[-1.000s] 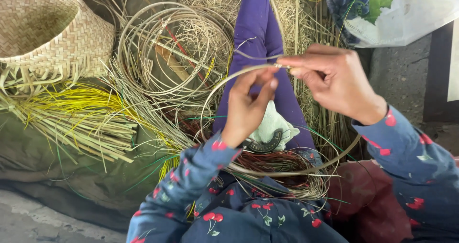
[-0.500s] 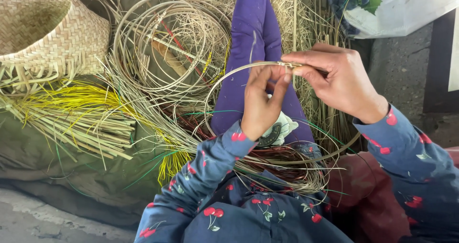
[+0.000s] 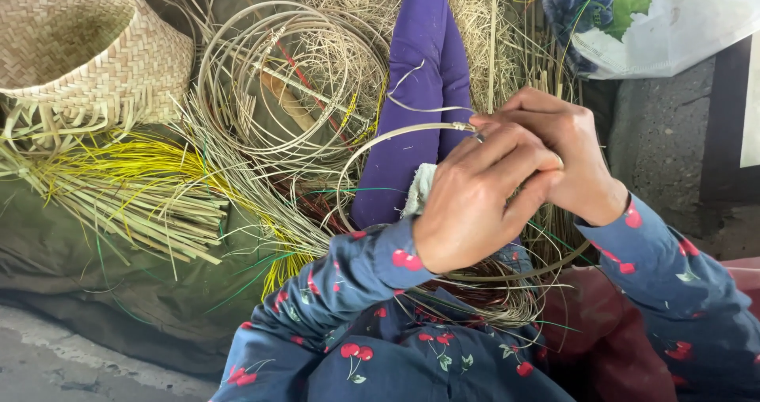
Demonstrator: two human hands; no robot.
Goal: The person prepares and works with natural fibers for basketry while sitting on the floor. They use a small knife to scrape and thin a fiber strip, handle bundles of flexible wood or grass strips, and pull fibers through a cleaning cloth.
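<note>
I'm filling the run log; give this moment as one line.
left hand: pinching cane hoop | right hand: gripping same hoop, touching left | nearby: woven basket, coiled hoops

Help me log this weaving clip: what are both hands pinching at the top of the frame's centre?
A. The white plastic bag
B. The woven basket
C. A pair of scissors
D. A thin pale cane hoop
D: the left hand and right hand meet on the thin pale cane hoop, which curves down from their fingertips.
</note>
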